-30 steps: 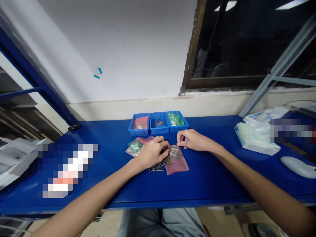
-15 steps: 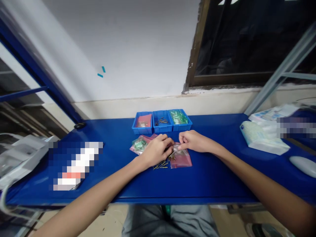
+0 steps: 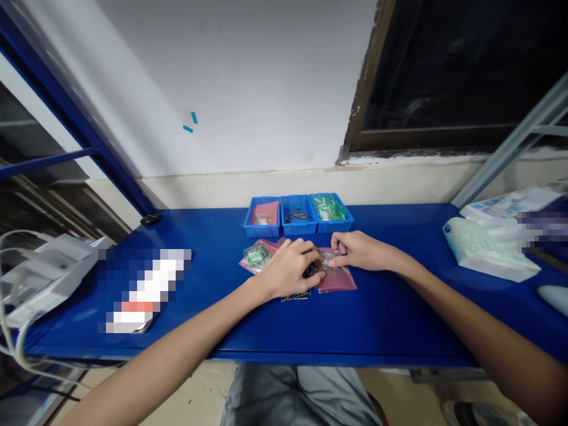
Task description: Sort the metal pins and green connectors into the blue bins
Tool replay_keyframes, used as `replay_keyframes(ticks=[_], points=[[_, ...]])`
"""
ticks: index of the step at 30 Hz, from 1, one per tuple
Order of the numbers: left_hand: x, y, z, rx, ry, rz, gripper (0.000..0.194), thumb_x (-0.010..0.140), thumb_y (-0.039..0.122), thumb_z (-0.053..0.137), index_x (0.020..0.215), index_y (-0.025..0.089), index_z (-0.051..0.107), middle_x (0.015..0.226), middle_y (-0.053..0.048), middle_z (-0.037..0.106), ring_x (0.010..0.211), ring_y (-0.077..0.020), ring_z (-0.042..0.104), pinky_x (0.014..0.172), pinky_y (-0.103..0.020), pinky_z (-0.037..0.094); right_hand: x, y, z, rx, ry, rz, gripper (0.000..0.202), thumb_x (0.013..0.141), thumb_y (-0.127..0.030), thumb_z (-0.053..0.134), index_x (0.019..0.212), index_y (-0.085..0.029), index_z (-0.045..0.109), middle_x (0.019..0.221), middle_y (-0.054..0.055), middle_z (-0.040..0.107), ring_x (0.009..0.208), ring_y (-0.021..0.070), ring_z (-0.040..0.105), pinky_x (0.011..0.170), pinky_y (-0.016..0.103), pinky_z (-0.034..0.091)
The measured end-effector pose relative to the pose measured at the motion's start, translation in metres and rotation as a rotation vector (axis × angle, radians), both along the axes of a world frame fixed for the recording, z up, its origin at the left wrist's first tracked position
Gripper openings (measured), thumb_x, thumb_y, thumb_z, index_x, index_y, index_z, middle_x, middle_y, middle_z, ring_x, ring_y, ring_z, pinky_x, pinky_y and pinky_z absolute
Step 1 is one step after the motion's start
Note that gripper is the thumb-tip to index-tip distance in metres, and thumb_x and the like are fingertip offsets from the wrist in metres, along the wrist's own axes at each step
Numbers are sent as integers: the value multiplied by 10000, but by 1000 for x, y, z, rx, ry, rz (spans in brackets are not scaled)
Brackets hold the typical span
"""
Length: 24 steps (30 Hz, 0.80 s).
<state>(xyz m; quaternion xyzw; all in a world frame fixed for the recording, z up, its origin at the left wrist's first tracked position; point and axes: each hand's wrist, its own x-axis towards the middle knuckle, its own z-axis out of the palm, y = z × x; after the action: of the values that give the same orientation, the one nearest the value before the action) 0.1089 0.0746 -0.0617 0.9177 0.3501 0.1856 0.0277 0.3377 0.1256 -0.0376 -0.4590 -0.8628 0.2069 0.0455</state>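
Note:
My left hand (image 3: 288, 269) lies over a pile of thin metal pins or screws (image 3: 295, 297), dark and gold-coloured, on the blue table. Its thumb and fingers are spread apart, with some pieces showing between them; whether it grips any is hard to see. My right hand (image 3: 360, 251) is closed, its thumb and finger pinching the upper part of a pink translucent plastic bag (image 3: 338, 280), which lies flat. Left of the pile, partly behind my left hand, is another pink bag (image 3: 258, 255) with green contents.
Three blue bins stand in a row behind: a left bin (image 3: 261, 232) with a pink bag, a middle bin (image 3: 300, 229) with metal pieces, a right bin (image 3: 335, 226) with green bags. A tissue pack (image 3: 492, 254) is at right; white equipment (image 3: 53, 275) at left.
My left thumb has moved away from the fingers, opening a gap over the metal pieces. My right hand still pinches the bag. The whole view has shifted slightly.

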Motion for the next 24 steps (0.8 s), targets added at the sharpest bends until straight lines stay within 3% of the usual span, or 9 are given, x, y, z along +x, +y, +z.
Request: replay_keyframes(ticks=[9, 13, 18, 21, 24], points=[[1, -1, 4, -61, -62, -164, 223, 967, 281, 529, 1145, 193, 632, 1156, -62, 628, 1056, -213, 587, 938, -345, 428, 7, 8, 3, 24, 103, -89, 281, 729, -341, 721, 876, -198, 530, 756, -5, 575, 690, 164, 522, 603, 262, 331], [-1, 1, 3, -74, -18, -210, 211, 986, 268, 497, 1117, 206, 651, 1152, -55, 641, 1028, -205, 608, 943, -352, 436, 11, 14, 2, -47, 344, -82, 266, 715, -297, 709, 907, -189, 559, 789, -11, 550, 698, 145, 506, 632, 255, 367], [-3, 1, 1, -72, -32, -235, 199, 986, 263, 501, 1083, 193, 660, 1139, -66, 647, 1038, -213, 614, 965, -369, 457, 13, 9, 15, -210, 702, -143, 307, 732, -352, 742, 930, -186, 576, 811, -9, 566, 681, 126, 525, 606, 241, 392], [-5, 1, 3, -64, -128, -240, 183, 978, 226, 507, 1090, 194, 648, 1228, -81, 599, 1091, -212, 605, 974, -368, 481, 12, 7, 19, -275, 825, -231, 379, 705, -343, 796, 981, -197, 581, 881, 15, 632, 700, 137, 579, 598, 245, 429], [-9, 5, 6, -21, -318, -143, 256, 971, 195, 507, 1217, 196, 576, 1363, -119, 488, 1111, -203, 595, 914, -350, 531, 7, 4, 18, -397, 986, -283, 488, 689, -302, 829, 1098, -214, 579, 967, 52, 688, 760, 167, 646, 641, 274, 492]])
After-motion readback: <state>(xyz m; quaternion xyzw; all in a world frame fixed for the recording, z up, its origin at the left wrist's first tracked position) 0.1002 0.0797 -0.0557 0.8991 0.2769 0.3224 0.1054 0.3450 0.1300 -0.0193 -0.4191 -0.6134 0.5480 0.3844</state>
